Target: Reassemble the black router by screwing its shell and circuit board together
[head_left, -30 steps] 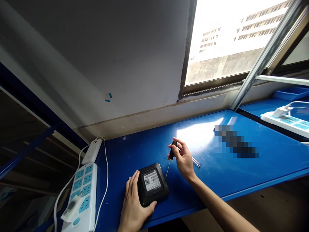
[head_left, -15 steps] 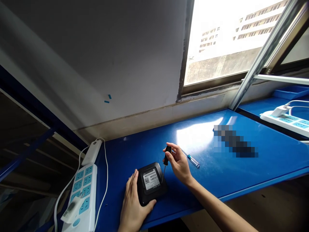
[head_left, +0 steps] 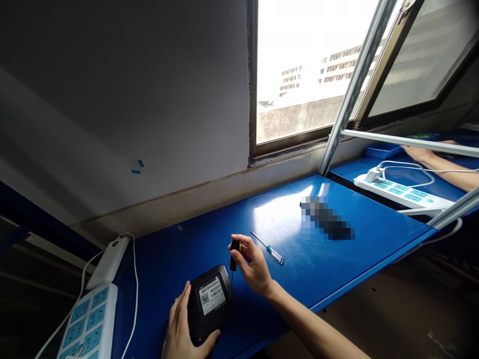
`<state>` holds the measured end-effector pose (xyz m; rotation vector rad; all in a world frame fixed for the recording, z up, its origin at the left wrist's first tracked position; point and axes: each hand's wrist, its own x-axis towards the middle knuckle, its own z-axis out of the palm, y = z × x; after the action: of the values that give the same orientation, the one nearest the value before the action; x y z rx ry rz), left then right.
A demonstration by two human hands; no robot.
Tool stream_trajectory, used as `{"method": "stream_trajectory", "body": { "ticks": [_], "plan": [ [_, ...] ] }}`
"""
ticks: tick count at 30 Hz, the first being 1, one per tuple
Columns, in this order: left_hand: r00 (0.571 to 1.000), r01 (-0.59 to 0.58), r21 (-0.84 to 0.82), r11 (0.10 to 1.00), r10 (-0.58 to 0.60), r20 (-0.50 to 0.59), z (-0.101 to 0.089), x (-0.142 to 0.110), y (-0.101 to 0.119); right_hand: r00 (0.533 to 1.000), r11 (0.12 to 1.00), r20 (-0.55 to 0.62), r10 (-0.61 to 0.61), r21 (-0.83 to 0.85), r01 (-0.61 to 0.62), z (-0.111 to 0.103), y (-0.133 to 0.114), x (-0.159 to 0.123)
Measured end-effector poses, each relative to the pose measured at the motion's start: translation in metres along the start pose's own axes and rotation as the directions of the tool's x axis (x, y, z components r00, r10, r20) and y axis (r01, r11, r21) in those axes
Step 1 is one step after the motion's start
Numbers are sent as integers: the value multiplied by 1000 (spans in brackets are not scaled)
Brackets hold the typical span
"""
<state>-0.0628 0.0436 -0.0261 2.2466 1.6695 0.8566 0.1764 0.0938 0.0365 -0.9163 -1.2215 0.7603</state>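
Note:
A black box-shaped device point(head_left: 194, 321) lies on the blue table with a white barcode label point(head_left: 211, 296) facing up. My left hand point(head_left: 183, 326) grips its left side and near edge, thumb at the near corner. In my right hand point(head_left: 250, 264) is a screwdriver point(head_left: 235, 255) with a black handle, held nearly upright. Its thin shaft reaches down to the device's right side beside the label; the exact tip contact is hard to make out. Just beyond my right hand lies a second screwdriver point(head_left: 275, 254) with a clear blue handle.
A white power strip point(head_left: 108, 319) and a white adapter point(head_left: 108, 262) with a cable sit at the left. A pixelated dark object point(head_left: 329, 219) lies farther right. Past a metal frame point(head_left: 350, 94), another power strip point(head_left: 400, 192) and another person's arm point(head_left: 445, 164) show.
The view has turned to the right, so everything shifts left in the picture, and another person's arm appears. Both hands keep their holds on the device and the screwdriver.

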Motion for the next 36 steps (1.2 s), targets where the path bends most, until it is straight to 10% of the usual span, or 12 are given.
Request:
{"method": "stream_trajectory", "body": {
  "ticks": [36],
  "plan": [
    [994, 38, 5, 999, -39, 101, -5, 2, -2, 994, 998, -109, -1, -60, -6, -6, 2, -4]
  ]
}}
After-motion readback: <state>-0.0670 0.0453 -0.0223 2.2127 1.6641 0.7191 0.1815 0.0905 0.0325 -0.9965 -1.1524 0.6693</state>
